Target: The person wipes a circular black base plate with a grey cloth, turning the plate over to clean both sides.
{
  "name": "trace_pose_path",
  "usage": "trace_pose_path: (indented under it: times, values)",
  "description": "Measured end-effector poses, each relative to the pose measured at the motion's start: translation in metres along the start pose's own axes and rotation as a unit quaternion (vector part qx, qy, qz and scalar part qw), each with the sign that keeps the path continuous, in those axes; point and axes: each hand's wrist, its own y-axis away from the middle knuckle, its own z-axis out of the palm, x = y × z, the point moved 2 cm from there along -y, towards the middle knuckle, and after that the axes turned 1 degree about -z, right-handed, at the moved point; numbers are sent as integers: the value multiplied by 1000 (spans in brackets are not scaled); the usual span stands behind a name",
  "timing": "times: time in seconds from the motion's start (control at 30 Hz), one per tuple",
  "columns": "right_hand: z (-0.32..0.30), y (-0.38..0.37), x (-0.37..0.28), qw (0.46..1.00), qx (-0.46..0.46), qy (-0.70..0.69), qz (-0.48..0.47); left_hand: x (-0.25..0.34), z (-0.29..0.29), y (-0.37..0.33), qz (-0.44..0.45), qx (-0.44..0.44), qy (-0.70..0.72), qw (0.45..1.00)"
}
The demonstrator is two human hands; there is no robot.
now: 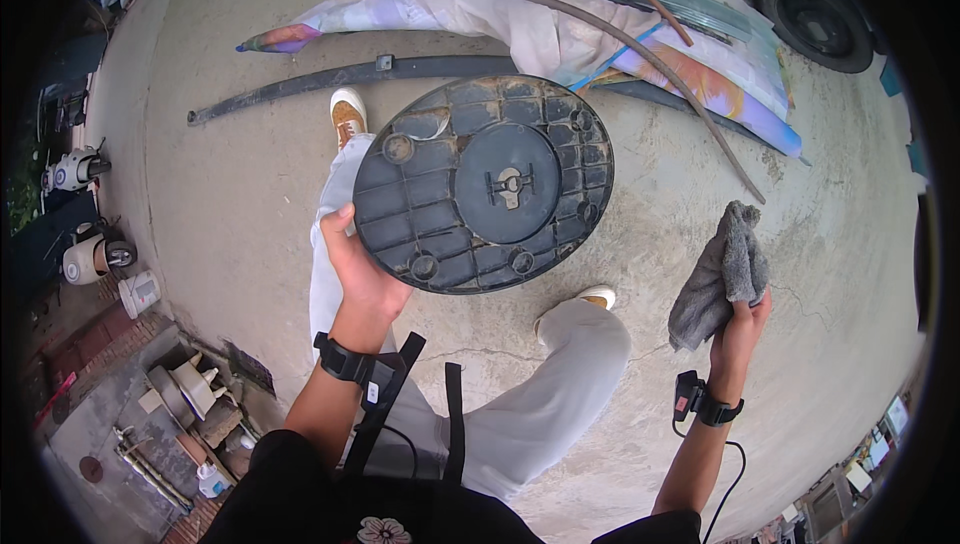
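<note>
My left hand (pixel 362 269) grips the lower left rim of a round black plastic base (pixel 400 189), which looks like the underside of a fan or stand base. Ribs divide its face into squares with brown dirt in them, and a raised disc in the middle carries a metal wing screw (pixel 511 187). The thumb lies along the rim; the other fingers are hidden behind the base. Off to the right, apart from the base, my right hand (pixel 741 329) is closed on a crumpled grey cloth (pixel 715 279) that stands up above the fingers.
Beyond the base, a patterned sheet (pixel 420 24), a long dark bar (pixel 270 91) and a bent rod (pixel 690 94) lie on the concrete floor. A wheel (pixel 820 22) stands far right. Scooters (pixel 85 256) and a white bucket (pixel 140 292) are at left, above assorted clutter (pixel 190 394).
</note>
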Motion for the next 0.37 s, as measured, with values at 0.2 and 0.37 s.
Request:
trace_pose_path:
  times: [0.2,0.37]
  values:
    - [127,210,-224,989,-82,103,61,252,-69,169,9,171,67,983]
    - [182,332,-242,970,-134,188,68,360,-151,224,4,186,110,976]
